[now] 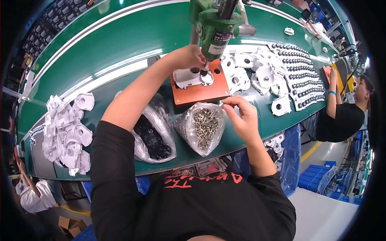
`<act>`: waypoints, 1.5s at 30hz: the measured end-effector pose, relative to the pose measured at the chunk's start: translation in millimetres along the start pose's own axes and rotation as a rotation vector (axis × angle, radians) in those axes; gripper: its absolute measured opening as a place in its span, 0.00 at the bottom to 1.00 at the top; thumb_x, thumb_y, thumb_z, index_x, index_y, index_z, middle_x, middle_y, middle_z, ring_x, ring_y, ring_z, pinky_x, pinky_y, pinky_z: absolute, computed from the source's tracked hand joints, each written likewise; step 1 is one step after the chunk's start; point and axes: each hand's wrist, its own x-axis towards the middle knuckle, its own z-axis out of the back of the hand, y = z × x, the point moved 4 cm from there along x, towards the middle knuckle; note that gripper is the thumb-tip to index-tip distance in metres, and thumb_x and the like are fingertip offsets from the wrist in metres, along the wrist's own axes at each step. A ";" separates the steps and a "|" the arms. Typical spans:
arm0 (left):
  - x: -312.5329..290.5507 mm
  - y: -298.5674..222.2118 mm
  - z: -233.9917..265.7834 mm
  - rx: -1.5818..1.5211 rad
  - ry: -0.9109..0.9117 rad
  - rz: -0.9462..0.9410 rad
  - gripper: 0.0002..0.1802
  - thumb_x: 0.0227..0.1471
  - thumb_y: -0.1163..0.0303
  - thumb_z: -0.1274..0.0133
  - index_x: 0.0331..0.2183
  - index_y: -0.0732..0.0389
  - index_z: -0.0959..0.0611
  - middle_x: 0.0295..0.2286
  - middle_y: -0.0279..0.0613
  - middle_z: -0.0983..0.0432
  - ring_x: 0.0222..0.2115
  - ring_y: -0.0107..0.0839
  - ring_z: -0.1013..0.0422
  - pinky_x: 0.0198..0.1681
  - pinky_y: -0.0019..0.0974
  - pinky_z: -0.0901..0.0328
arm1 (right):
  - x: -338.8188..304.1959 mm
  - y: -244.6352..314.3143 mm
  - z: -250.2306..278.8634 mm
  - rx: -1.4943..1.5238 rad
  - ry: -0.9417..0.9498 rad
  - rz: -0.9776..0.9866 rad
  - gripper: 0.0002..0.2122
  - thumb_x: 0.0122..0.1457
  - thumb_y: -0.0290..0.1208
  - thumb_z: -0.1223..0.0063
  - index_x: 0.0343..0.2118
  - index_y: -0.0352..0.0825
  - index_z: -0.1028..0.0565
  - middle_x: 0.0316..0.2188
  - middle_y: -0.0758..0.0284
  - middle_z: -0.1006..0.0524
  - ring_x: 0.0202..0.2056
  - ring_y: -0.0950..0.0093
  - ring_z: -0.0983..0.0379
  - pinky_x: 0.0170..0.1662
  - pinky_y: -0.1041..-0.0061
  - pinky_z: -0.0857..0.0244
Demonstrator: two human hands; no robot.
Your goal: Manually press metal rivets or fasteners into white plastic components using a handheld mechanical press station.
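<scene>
My left hand (pixel 192 57) reaches under the head of a green bench press (pixel 217 36). Its fingers pinch together close to the press tip; what they hold is too small to make out. Below them a white plastic housing (pixel 187 78) with round black parts lies on an orange fixture block (pixel 197 94). My right hand (pixel 243 115) has thumb and forefinger closed beside the rim of a clear plastic bag (pixel 185 125). A tiny pale thing may show at those fingertips. Small metal screws or pins (pixel 207 123) fill the bag.
Another bag (pixel 169 149) holds black parts (pixel 149 136). White housings are piled at left (pixel 66 132) and beside the fixture (pixel 263 76). Rows of white pieces with black parts (pixel 301 76) lie at right on the green bench (pixel 120 36). A co-worker (pixel 341 104) works at far right.
</scene>
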 end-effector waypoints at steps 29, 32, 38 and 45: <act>-117.2 -29.5 -45.0 0.497 -0.540 -0.314 0.26 0.36 0.56 0.39 0.38 0.61 0.22 0.42 0.51 0.32 0.44 0.48 0.35 0.49 0.45 0.40 | 107.2 -70.0 -27.4 -0.157 0.002 -0.062 0.07 0.50 0.24 0.45 0.31 0.27 0.24 0.24 0.69 0.24 0.25 0.84 0.31 0.30 0.83 0.36; -117.3 -30.0 -44.5 0.485 -0.549 -0.327 0.26 0.36 0.56 0.38 0.37 0.61 0.22 0.41 0.50 0.32 0.44 0.47 0.35 0.49 0.44 0.40 | 106.4 -69.1 -26.4 -0.161 -0.001 -0.040 0.06 0.50 0.24 0.45 0.30 0.28 0.25 0.23 0.70 0.24 0.24 0.85 0.33 0.29 0.84 0.38; -117.5 -28.4 -45.5 0.467 -0.563 -0.325 0.25 0.35 0.57 0.38 0.37 0.61 0.22 0.41 0.49 0.32 0.44 0.46 0.36 0.49 0.43 0.41 | 104.3 -65.5 -26.6 -0.100 0.053 -0.089 0.05 0.50 0.23 0.45 0.29 0.28 0.25 0.23 0.72 0.26 0.25 0.85 0.33 0.29 0.84 0.39; -118.1 -26.6 -46.7 0.440 -0.565 -0.314 0.22 0.38 0.59 0.39 0.36 0.61 0.22 0.41 0.49 0.33 0.44 0.46 0.36 0.50 0.43 0.42 | 82.7 -52.7 -24.1 -0.070 0.091 0.008 0.10 0.50 0.19 0.49 0.36 0.30 0.24 0.37 0.63 0.27 0.41 0.75 0.32 0.43 0.79 0.38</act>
